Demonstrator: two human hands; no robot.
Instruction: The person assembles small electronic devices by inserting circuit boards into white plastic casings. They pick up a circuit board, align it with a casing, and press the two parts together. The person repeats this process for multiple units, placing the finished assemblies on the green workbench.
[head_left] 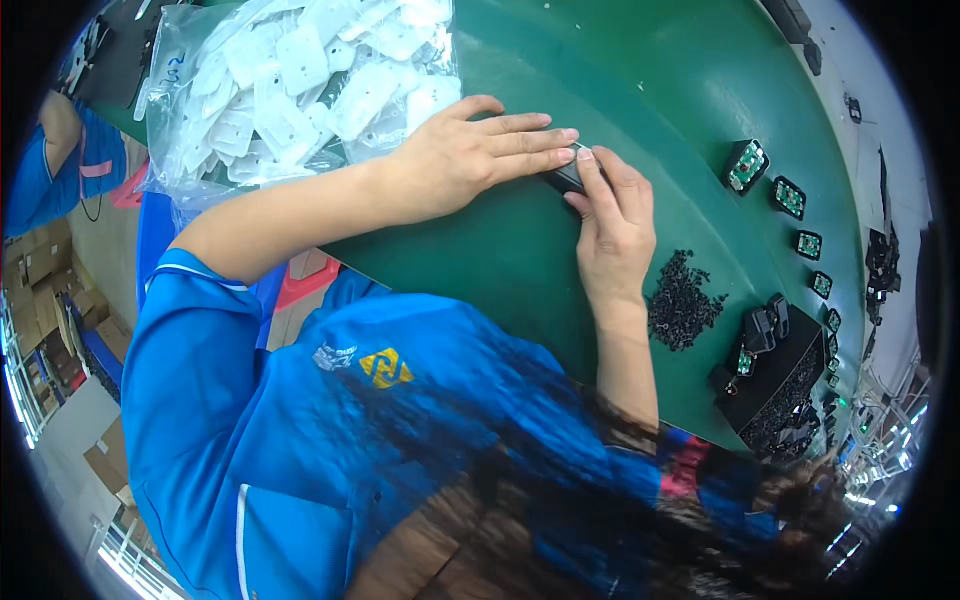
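Note:
Over the green table, both hands meet at a small black plastic casing [566, 178], mostly covered by fingers. My left hand [470, 158] reaches across from the left with its fingers extended and their tips on the casing; its thumb is hidden beneath. On the casing's right side, my right hand [615, 210] pinches it between thumb and fingers. A small pale or shiny patch shows at the fingertips, too small to make out. A pile of small black parts [685, 302] lies just right of my right wrist.
A clear plastic bag of translucent white plates [300, 75] lies at the far left. Black housings with green circuit boards [747, 167] form a curved row along the right. Nearer stands a black tray [770, 385] with small black parts and housings. Another person's blue sleeve [60, 175] shows at the left edge.

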